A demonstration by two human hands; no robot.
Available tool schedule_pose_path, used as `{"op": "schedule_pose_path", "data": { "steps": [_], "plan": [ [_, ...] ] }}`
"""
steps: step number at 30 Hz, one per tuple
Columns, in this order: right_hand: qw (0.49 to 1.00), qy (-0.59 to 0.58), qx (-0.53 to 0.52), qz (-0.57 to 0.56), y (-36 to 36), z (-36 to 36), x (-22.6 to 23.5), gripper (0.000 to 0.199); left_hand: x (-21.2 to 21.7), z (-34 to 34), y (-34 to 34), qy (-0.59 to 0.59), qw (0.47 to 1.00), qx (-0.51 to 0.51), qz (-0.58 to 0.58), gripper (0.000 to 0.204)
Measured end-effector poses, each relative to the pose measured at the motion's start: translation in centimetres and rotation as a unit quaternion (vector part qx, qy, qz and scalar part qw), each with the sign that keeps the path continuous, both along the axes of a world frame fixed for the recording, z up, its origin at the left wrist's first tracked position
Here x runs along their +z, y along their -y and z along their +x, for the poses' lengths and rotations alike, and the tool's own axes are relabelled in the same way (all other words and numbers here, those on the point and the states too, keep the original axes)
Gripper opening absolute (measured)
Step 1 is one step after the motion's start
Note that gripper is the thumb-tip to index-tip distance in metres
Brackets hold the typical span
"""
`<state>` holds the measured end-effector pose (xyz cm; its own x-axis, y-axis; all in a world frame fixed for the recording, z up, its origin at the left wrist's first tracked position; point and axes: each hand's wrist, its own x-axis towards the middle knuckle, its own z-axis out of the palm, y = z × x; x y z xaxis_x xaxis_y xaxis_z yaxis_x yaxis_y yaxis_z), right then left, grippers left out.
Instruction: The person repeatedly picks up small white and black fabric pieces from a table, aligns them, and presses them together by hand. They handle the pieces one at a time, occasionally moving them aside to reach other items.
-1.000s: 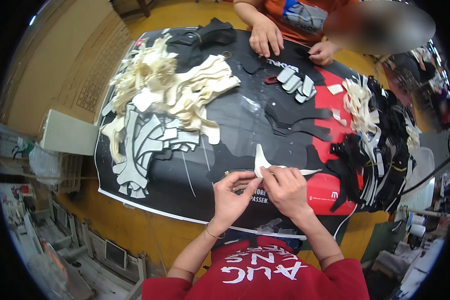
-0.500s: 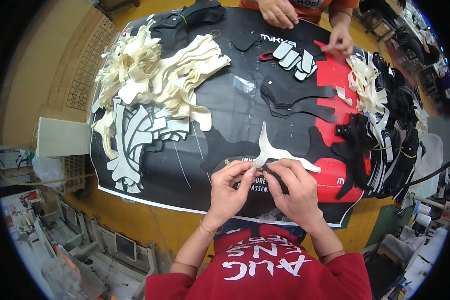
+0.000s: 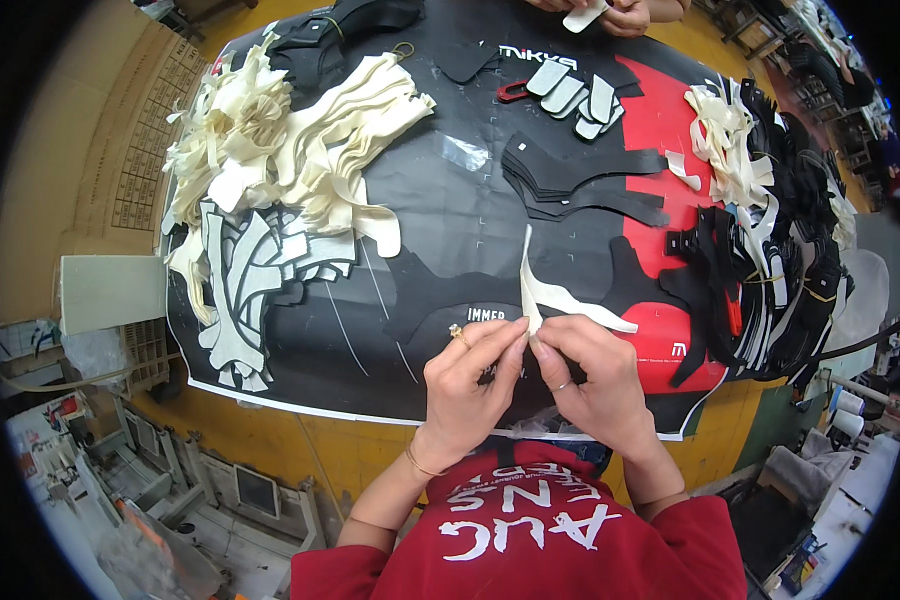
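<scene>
My left hand [image 3: 477, 378] and my right hand [image 3: 597, 380] meet at the near side of the table. Between their thumbs and fingertips they pinch the near end of a cream fabric piece [image 3: 568, 300]. One narrow tip of it sticks up and away, and its other arm stretches right over a black cut piece [image 3: 638, 278]. That black piece lies flat under and beyond my hands, its left part [image 3: 440, 283] reaching toward the grey-white pieces. The pinched end is partly hidden by my fingers.
Stacked cream fabric pieces [image 3: 330, 150] and grey-white cut pieces [image 3: 238, 290] lie left. Black pieces [image 3: 570, 180], small white-faced pads [image 3: 565, 95] and a red-handled tool [image 3: 512, 92] lie farther off. Black bundles [image 3: 790, 250] line the right edge. Across the table, another person's hand [image 3: 625, 17] holds a white piece.
My fingertips have come closer together on the cream piece, and its upright tip looks narrower. The other person's hands have drawn back from the red area and now hold a white piece.
</scene>
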<state>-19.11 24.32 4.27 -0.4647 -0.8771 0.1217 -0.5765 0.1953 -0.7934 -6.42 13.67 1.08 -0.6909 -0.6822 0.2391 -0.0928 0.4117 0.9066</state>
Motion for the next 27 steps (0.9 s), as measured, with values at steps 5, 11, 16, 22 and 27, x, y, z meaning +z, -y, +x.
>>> {"op": "schedule_pose_path", "data": {
  "steps": [5,11,16,22,27],
  "plan": [
    [0.997,0.074,0.021,0.003,0.0,-0.9,-0.4,0.013,-0.5,-0.1,0.3,0.0,1.0,-0.014,-0.024,0.025],
    [0.997,0.052,0.045,0.04,0.0,-1.9,-0.4,0.013,-0.6,-0.3,0.3,0.019,0.998,-0.025,-0.06,0.027],
    [0.998,0.018,0.047,0.028,0.2,-2.1,-0.7,0.012,-0.5,-0.5,0.5,0.022,0.997,-0.03,-0.07,0.026],
    [0.999,0.014,0.043,0.022,0.5,-2.1,-0.8,0.009,0.2,-0.6,0.6,0.039,0.999,-0.031,-0.021,0.022],
    [0.998,0.031,0.049,0.022,0.5,-2.3,-1.0,0.008,0.2,-0.9,1.0,0.017,1.0,-0.018,0.005,0.013]
  ]
}}
